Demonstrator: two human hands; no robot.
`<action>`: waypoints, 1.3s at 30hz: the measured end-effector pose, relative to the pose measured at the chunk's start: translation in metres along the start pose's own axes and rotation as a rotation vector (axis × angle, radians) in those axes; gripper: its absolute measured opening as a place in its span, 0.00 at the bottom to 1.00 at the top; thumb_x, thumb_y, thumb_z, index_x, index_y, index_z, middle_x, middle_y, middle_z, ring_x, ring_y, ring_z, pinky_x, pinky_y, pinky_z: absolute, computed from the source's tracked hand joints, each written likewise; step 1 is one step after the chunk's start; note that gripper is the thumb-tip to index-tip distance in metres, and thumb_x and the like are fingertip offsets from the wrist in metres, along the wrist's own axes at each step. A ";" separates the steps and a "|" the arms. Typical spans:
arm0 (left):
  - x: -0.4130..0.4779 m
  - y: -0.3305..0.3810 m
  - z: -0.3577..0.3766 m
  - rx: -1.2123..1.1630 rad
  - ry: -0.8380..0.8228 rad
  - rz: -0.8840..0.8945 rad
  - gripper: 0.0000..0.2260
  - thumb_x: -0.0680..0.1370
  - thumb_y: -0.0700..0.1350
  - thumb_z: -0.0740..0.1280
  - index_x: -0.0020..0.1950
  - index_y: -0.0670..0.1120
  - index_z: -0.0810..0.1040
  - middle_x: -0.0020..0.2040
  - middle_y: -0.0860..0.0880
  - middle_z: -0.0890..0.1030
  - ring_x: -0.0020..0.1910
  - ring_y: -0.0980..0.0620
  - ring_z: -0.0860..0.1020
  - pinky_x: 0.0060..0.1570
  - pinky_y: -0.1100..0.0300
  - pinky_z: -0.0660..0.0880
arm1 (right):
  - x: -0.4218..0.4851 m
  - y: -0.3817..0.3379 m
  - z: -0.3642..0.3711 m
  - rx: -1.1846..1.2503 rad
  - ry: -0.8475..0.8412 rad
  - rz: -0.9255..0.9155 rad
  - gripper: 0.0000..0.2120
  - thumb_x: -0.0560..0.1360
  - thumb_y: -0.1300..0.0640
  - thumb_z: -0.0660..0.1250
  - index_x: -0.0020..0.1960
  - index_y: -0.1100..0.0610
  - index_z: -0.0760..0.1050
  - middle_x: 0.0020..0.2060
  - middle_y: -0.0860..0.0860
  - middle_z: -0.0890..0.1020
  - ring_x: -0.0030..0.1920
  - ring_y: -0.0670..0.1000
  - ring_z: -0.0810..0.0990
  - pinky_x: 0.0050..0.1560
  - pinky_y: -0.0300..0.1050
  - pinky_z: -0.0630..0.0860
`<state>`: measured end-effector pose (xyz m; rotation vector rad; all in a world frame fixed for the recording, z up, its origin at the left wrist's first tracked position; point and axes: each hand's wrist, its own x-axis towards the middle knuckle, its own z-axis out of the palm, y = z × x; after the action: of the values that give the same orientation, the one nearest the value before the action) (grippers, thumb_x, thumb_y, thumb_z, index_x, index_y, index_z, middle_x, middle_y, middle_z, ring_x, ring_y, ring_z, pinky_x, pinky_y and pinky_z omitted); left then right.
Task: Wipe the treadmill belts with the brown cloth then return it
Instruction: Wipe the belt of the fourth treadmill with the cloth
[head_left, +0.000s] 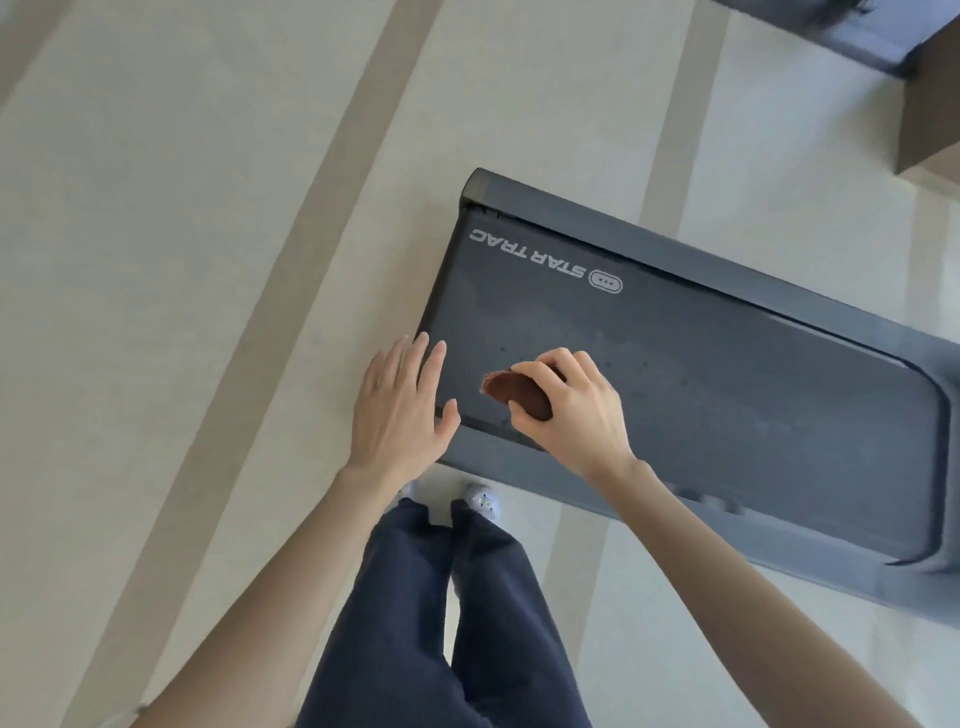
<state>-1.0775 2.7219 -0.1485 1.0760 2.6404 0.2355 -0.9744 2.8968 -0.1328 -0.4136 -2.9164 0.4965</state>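
Underfoot, a pale floor crossed by slanting tan stripes. Across the right half, a dark grey treadmill lying at an angle, with its black belt dull and faintly smudged. At the bottom centre, dark blue trousers, with two bare forearms reaching forward from the lower corners. At the upper right edge, a brown box beside part of another dark machine.

Left hand wide, fingers straight and spread, over the rear corner of the treadmill. Fingertips at the belt's end edge, thumb over the belt; touching or hovering, impossible to tell. Right hand curled round the brown cloth, thumb underneath and fingers over the top.

Near the belt's rear end, the white STAR TRAC logo, printed upside down from here. Cloth bunched into a small wad, over the belt near that same rear end, close to the near side rail and near the left thumb. Pressed to the belt or held just above it: not clear. Just past the trouser hems, pale shoes on the floor beside the near rail.
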 end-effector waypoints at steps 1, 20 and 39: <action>0.006 -0.001 0.013 -0.012 0.003 0.007 0.26 0.77 0.51 0.61 0.73 0.42 0.63 0.73 0.42 0.65 0.72 0.43 0.62 0.71 0.47 0.58 | 0.002 0.005 0.016 0.012 0.007 0.006 0.14 0.66 0.54 0.73 0.52 0.52 0.81 0.44 0.50 0.80 0.41 0.54 0.77 0.36 0.41 0.72; 0.151 -0.176 0.468 0.092 0.047 0.034 0.25 0.75 0.53 0.59 0.69 0.41 0.71 0.68 0.42 0.73 0.68 0.43 0.70 0.67 0.46 0.66 | 0.014 0.173 0.505 -0.019 0.071 -0.099 0.13 0.65 0.54 0.74 0.50 0.53 0.82 0.42 0.50 0.80 0.38 0.54 0.76 0.33 0.41 0.73; 0.146 -0.205 0.565 0.017 0.189 0.041 0.30 0.74 0.56 0.55 0.71 0.40 0.67 0.72 0.45 0.67 0.69 0.47 0.67 0.67 0.53 0.63 | 0.146 0.222 0.604 -0.418 0.201 0.049 0.22 0.79 0.40 0.55 0.61 0.56 0.71 0.57 0.57 0.73 0.52 0.61 0.72 0.39 0.47 0.63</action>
<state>-1.1332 2.7045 -0.7646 1.1672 2.7924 0.3389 -1.1776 2.9597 -0.7574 -0.5509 -2.8048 -0.1502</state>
